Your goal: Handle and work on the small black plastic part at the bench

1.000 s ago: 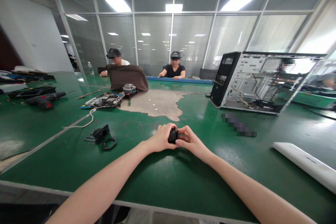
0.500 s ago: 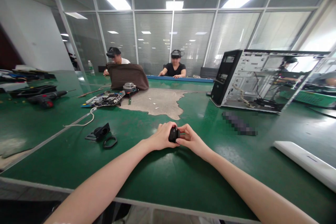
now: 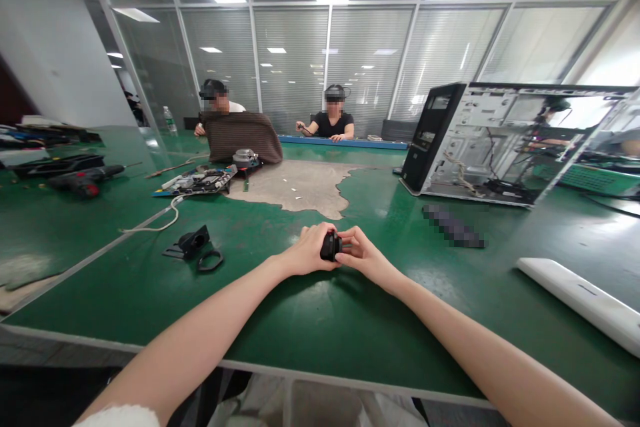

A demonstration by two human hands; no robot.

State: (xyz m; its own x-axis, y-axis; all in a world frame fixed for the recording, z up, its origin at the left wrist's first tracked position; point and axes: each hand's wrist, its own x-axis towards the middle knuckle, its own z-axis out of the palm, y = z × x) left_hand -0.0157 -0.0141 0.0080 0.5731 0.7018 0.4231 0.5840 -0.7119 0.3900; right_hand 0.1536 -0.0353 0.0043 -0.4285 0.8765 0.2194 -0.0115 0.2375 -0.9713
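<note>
Both my hands meet over the middle of the green table (image 3: 310, 333). My left hand (image 3: 309, 250) is wrapped round a small black part (image 3: 329, 246), holding it just above the tabletop. My right hand (image 3: 361, 255) pinches the right side of the same black part with its fingertips. What the part is I cannot make out. To the left, apart from my hands, lie a black bracket-like piece (image 3: 193, 241) and a black ring (image 3: 209, 260).
An open computer case (image 3: 493, 143) stands at the right rear. A white panel (image 3: 580, 297) lies near the right edge. A circuit board (image 3: 200, 181), white cable (image 3: 160, 220) and power drill (image 3: 83, 181) lie left. Two people sit at the far side.
The view has tilted up a little, so everything sits slightly higher in the picture. My hands stay together on the black part with almost no shift.
</note>
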